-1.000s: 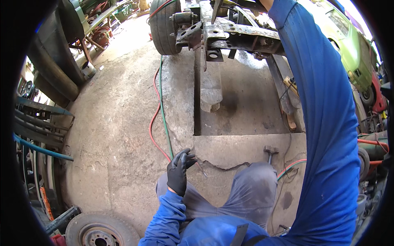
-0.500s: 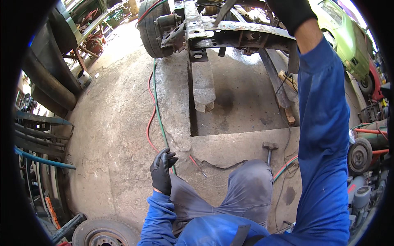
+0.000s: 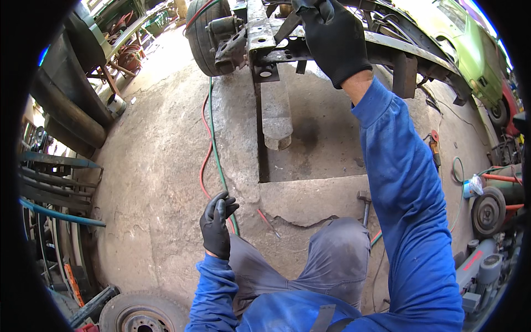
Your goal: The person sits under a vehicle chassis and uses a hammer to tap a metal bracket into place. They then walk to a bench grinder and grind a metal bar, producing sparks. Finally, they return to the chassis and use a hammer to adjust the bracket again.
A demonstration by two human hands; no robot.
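Note:
A black glove covers my right hand (image 3: 334, 41), raised at the top over a rusty vehicle chassis frame (image 3: 260, 27). It is closed on a flat, dark metal tool (image 3: 287, 27), whose blade slants down against the frame rail; the grip is hidden inside the fist. My left hand (image 3: 215, 227), also in a black glove, hovers above my left thigh with loosely bent fingers and nothing visible between them. A hammer (image 3: 365, 205) stands on the floor beside my right knee. Near my left hand lies a thin red-and-grey tool (image 3: 269, 223).
Green and red hoses (image 3: 214, 149) run along the floor from the frame's wheel (image 3: 202, 44). Below the frame is a rectangular pit (image 3: 315, 138). A loose tyre (image 3: 124, 301) lies bottom left, a grinder (image 3: 435, 146) at right, and a green car (image 3: 470, 50) stands far right.
My right hand has moved left and slightly down along the frame with the flat metal tool, uncovering the right rail and grinder. My left hand has barely moved.

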